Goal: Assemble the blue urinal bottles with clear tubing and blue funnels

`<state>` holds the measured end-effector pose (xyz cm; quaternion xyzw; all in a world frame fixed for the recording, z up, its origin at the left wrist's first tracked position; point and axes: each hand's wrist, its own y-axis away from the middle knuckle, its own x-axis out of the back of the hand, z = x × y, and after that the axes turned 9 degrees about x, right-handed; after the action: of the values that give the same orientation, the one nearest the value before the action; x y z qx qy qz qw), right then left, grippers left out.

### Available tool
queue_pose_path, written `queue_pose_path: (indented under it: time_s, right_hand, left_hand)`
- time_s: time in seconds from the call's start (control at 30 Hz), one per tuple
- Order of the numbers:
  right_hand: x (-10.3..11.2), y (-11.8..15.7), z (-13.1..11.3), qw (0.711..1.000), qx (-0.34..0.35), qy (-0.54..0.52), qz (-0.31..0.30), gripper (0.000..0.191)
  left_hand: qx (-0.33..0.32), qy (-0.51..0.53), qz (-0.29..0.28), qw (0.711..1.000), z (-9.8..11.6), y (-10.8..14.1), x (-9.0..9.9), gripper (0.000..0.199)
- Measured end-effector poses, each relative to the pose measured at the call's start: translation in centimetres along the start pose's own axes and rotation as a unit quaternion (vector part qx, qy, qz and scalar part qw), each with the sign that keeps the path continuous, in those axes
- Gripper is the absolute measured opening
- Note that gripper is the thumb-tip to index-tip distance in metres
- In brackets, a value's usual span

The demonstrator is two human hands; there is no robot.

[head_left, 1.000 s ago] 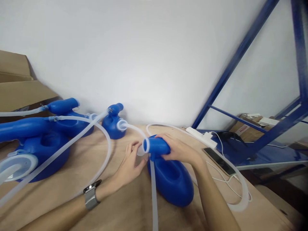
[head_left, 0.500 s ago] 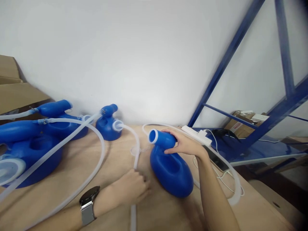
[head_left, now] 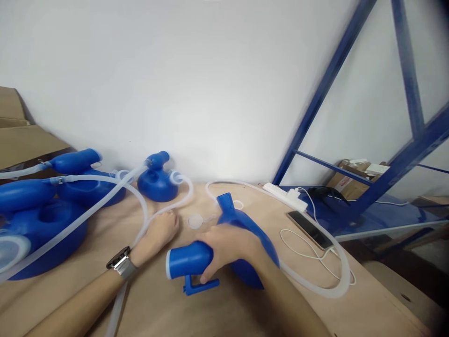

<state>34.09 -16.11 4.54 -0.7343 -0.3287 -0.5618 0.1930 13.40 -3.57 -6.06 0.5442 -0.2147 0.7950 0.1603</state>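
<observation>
My right hand is wrapped round a short blue spout with a white rim, which faces left. Under the spout sticks out a thin blue hooked piece. Behind that hand lies a blue plastic urinal bottle on its side, its bare neck pointing up and away; the hand covers part of the body. My left hand, with a watch on its wrist, is closed over a translucent hose that runs from the small blue urinal bottle at the back.
More blue bottles with hoses crowd the table's left side, by a cardboard box. A round clear cap lies mid-table. To the right are a phone, a power strip, a looping hose and a blue metal frame.
My right hand has turned the spout and bottle and come nearer; the spout now shows apart from the bottle's neck. My left hand has moved left and away, shifting the hose leftward.
</observation>
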Motion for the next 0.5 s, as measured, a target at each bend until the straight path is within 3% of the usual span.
queue_pose_path:
  time_s: [0.13, 0.23, 0.3, 0.4, 0.5]
  right_hand:
    - [-2.1, -2.0, 1.1, 0.995, -0.025, -0.021, -0.09, 0.081]
    - [-2.3, -1.9, 1.6, 0.994, -0.017, -0.064, -0.082, 0.09]
    - [-1.6, -1.2, 1.4, 0.995, -0.019, -0.076, -0.061, 0.087]
    - [0.9, 0.9, 1.3, 0.995, -0.018, -0.087, 0.034, 0.069]
    - [3.5, 3.8, 3.9, 0.968, -0.072, -0.114, 0.21, 0.037]
  left_hand:
    - [-0.02, 0.012, 0.001, 1.0, 1.2, -0.3, -0.9, 0.048]
    - [-0.068, 0.028, -0.009, 0.997, 1.8, -0.4, -2.5, 0.055]
    - [-0.098, 0.034, -0.018, 0.994, 1.6, -0.4, -3.6, 0.059]
    - [-0.135, 0.042, -0.022, 0.99, 1.1, -0.4, -4.9, 0.056]
    - [-0.158, 0.052, -0.013, 0.986, 0.8, -0.4, -5.3, 0.047]
